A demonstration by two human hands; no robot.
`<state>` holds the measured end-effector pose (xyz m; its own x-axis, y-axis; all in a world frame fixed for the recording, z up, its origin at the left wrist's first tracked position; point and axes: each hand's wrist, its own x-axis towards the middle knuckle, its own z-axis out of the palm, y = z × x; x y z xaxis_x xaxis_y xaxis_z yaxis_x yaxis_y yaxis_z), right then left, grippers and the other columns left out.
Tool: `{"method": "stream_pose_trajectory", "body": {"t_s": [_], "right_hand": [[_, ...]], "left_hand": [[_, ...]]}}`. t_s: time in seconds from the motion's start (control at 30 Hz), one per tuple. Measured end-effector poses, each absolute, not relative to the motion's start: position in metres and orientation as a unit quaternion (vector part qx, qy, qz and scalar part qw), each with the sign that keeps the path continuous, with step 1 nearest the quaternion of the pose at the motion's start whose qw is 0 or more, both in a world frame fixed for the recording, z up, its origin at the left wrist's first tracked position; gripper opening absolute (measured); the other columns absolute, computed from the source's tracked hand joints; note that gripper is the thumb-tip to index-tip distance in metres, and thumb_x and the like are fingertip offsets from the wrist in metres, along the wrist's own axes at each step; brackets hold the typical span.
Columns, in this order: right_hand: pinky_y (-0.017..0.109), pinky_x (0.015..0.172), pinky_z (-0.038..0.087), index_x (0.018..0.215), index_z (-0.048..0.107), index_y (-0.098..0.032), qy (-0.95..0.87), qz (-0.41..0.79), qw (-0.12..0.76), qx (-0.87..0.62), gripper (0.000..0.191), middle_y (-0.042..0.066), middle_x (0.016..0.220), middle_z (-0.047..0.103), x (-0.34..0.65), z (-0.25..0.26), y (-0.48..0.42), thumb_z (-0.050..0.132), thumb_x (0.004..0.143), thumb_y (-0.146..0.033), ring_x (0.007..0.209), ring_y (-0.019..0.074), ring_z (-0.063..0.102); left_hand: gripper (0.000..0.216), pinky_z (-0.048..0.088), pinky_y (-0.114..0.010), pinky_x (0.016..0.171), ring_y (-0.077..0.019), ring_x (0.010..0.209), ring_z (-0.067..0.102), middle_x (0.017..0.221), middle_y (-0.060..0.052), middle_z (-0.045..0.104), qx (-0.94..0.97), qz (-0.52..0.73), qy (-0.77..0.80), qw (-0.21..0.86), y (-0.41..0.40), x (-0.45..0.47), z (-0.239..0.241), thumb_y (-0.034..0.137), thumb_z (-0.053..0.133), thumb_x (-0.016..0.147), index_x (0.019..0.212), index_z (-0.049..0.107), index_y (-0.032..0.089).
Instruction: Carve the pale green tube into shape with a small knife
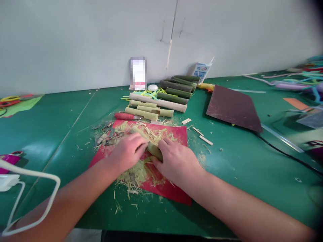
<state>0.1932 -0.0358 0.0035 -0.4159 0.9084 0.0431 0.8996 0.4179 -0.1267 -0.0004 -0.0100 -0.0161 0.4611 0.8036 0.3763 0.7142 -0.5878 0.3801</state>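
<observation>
Both my hands rest over a red sheet [176, 134] strewn with pale green shavings [136, 173]. My right hand [176, 161] is closed round a short green bamboo piece [154, 150], holding it against the sheet. My left hand [127, 151] is closed too, its fingertips at the bamboo's upper end; what it grips is hidden. Just beyond the sheet lies a red-handled knife [127, 116], touched by neither hand.
Several cut bamboo tubes [161, 102], pale and dark green, lie in rows behind the sheet. A dark sandpaper sheet [233, 107] sits to the right, with a black cable [285, 153] past it. A white cord [37, 174] loops at the left. Coloured strips lie at both far edges.
</observation>
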Motion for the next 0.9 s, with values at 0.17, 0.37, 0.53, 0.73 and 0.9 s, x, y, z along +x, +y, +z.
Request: {"method": "stream_pose_trajectory", "body": {"t_s": [0.17,0.37,0.53,0.73,0.9], "right_hand": [[0.028,0.048,0.029,0.083,0.053,-0.019,-0.842,0.031,0.070,-0.534,0.021,0.003,0.083,0.058,0.193,0.001,-0.036,0.054,0.078,-0.039,0.068,0.0170,0.058],[0.028,0.046,0.026,0.082,0.052,-0.019,-0.838,0.045,0.053,-0.542,0.017,0.002,0.080,0.058,0.193,0.002,-0.036,0.054,0.077,-0.035,0.064,0.0152,0.056],[0.029,0.047,0.025,0.083,0.053,-0.018,-0.844,0.031,0.063,-0.532,0.021,0.003,0.081,0.058,0.193,0.002,-0.037,0.051,0.079,-0.039,0.065,0.0165,0.056],[0.029,0.048,0.023,0.078,0.054,-0.018,-0.841,0.034,0.072,-0.535,0.019,0.004,0.076,0.059,0.192,0.003,-0.039,0.046,0.081,-0.035,0.062,0.0157,0.054],[0.028,0.050,0.027,0.078,0.054,-0.018,-0.842,0.059,0.087,-0.529,0.014,0.003,0.079,0.059,0.194,0.001,-0.037,0.049,0.079,-0.031,0.063,0.0140,0.053]], "left_hand": [[0.015,0.045,-0.028,0.071,-0.0154,0.076,0.057,0.081,-0.004,0.062,0.818,0.287,0.497,0.032,-0.006,-0.006,-0.016,0.023,0.049,0.088,0.084,0.063,0.016],[0.016,0.045,-0.025,0.068,-0.0131,0.074,0.057,0.080,-0.003,0.061,0.853,0.261,0.441,0.102,-0.017,0.004,-0.015,0.021,0.048,0.089,0.088,0.063,0.017],[0.015,0.045,-0.028,0.073,-0.0153,0.077,0.058,0.082,-0.004,0.063,0.813,0.304,0.496,0.032,0.003,-0.012,-0.019,0.022,0.050,0.087,0.085,0.063,0.016],[0.015,0.046,-0.029,0.075,-0.0163,0.079,0.059,0.084,-0.005,0.064,0.808,0.309,0.502,0.011,0.019,-0.025,-0.024,0.021,0.049,0.086,0.085,0.063,0.016],[0.015,0.045,-0.030,0.072,-0.0164,0.076,0.057,0.079,-0.005,0.063,0.821,0.303,0.482,0.029,-0.006,0.003,-0.018,0.020,0.049,0.087,0.084,0.063,0.015]]}}
